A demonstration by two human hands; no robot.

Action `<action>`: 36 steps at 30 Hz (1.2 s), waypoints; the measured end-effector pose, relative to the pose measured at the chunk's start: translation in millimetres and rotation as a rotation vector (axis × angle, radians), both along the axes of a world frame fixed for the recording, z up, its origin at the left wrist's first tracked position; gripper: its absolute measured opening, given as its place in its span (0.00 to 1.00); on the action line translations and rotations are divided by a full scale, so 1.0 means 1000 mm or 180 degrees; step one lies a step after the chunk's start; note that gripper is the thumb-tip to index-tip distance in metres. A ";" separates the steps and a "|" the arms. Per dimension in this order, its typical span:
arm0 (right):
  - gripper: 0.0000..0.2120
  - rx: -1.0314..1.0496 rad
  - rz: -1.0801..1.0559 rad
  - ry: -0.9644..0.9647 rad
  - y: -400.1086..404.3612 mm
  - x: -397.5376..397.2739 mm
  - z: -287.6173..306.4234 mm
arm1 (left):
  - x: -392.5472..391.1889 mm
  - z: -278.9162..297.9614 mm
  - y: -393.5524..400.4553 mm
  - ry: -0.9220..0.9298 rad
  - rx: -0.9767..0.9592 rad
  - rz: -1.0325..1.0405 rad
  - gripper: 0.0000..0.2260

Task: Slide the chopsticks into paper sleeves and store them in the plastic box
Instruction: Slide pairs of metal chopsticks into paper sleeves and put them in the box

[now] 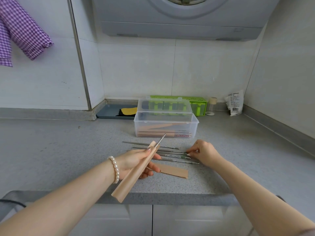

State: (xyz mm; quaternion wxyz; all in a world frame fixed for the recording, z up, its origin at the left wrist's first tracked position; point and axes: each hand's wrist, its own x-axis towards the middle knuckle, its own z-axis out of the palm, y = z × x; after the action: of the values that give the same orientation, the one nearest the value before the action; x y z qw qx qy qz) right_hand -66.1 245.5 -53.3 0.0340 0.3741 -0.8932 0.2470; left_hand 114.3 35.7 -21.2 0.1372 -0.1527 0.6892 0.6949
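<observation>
Green rack (196,99), grey tray (109,113), white packet (235,103) along the wall.

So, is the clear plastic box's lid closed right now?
No, the clear plastic box has its hinged lid standing open, with sleeved chopsticks inside.

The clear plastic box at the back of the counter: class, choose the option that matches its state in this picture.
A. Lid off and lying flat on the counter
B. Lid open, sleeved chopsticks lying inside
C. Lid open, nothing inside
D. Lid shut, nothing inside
B: the clear plastic box has its hinged lid raised behind it, and tan paper-sleeved chopsticks show through its front wall, lying on the bottom.
</observation>
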 end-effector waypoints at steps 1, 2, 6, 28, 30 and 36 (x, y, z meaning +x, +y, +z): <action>0.10 0.0036 0.0055 0.0111 0.001 -0.001 -0.002 | 0.000 0.000 0.000 -0.0003 0.0006 0.0000 0.19; 0.11 0.0100 0.0091 0.0237 0.002 -0.001 -0.004 | 0.000 0.000 0.000 -0.0005 0.0014 0.0004 0.19; 0.10 0.0442 0.0154 0.0744 0.002 -0.006 -0.011 | 0.000 0.000 0.002 -0.0006 0.0006 -0.0002 0.19; 0.08 -0.3508 -0.0956 -0.1673 0.014 0.007 0.059 | 0.003 0.004 0.004 0.0080 -0.0029 -0.0111 0.18; 0.11 -0.4308 -0.1344 -0.1877 0.020 0.002 0.067 | 0.003 0.003 0.004 0.0093 -0.0046 -0.0188 0.18; 0.12 -0.4370 -0.1143 -0.1937 0.036 -0.003 0.081 | 0.004 -0.002 0.007 0.0086 -0.0192 -0.0716 0.17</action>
State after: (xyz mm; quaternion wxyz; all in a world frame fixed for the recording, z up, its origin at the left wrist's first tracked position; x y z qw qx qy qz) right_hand -69.5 281.0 27.9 0.0508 0.0342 -0.5568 0.8284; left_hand 118.6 42.8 -22.8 0.2004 -0.0690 0.7244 0.6560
